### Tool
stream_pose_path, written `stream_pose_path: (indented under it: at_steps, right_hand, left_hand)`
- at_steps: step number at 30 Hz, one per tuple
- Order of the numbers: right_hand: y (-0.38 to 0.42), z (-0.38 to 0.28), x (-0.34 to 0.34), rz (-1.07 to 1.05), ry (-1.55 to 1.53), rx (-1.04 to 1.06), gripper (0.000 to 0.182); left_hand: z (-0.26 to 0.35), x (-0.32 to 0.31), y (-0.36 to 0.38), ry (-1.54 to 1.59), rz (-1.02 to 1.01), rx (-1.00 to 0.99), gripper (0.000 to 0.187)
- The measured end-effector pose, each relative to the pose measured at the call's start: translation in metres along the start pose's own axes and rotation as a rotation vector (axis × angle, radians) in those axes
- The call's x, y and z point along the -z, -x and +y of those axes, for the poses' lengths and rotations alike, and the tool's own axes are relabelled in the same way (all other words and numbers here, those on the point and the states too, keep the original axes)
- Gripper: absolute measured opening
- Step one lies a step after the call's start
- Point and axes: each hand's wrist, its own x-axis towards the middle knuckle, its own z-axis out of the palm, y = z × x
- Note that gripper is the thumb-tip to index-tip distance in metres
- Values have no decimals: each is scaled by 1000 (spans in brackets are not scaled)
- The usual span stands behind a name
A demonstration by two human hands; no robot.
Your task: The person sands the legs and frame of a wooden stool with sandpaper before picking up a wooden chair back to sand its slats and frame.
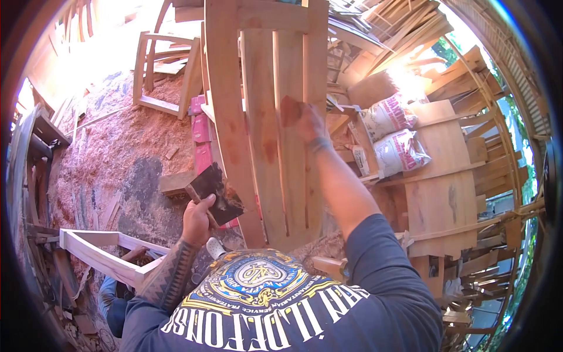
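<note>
My left hand (198, 220) is closed around the edge of a dark, square board (216, 196) smeared with dark material. It is held beside the lower left edge of a slatted wooden panel (224, 105). My right hand (312, 126) reaches out over the panel's right-hand slats, its fingers closed on a flat reddish-brown piece (290, 111) pressed against the wood. What kind of tool this piece is, I cannot make out. Reddish-brown smudges mark several spots on the slats, and long narrow gaps run between them.
A wooden frame (138, 102) stands on the sawdust-covered floor at the upper left. Another pale frame (99, 267) is at lower left, near another person's hand (136, 253). Printed sacks (399, 154) and a wooden panel (440, 199) lie to the right. Stacked boards (404, 29) fill the upper right.
</note>
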Motion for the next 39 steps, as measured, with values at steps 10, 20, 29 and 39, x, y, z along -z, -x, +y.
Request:
stream_pose_path:
  at_steps: [10, 20, 29, 39]
  right_hand:
    - [12, 10, -6, -104, 6, 87, 37]
    - [16, 2, -14, -69, -42, 216, 32]
    - [214, 57, -57, -224, -818, -450, 35]
    - [349, -78, 30, 264, -1370, -408, 46]
  left_hand:
    - [6, 12, -1, 30, -21, 21, 30]
    - [17, 26, 0, 33, 37, 21, 28]
    - [-4, 14, 10, 90, -112, 210, 31]
    - [-52, -41, 28, 81, -232, 649, 41]
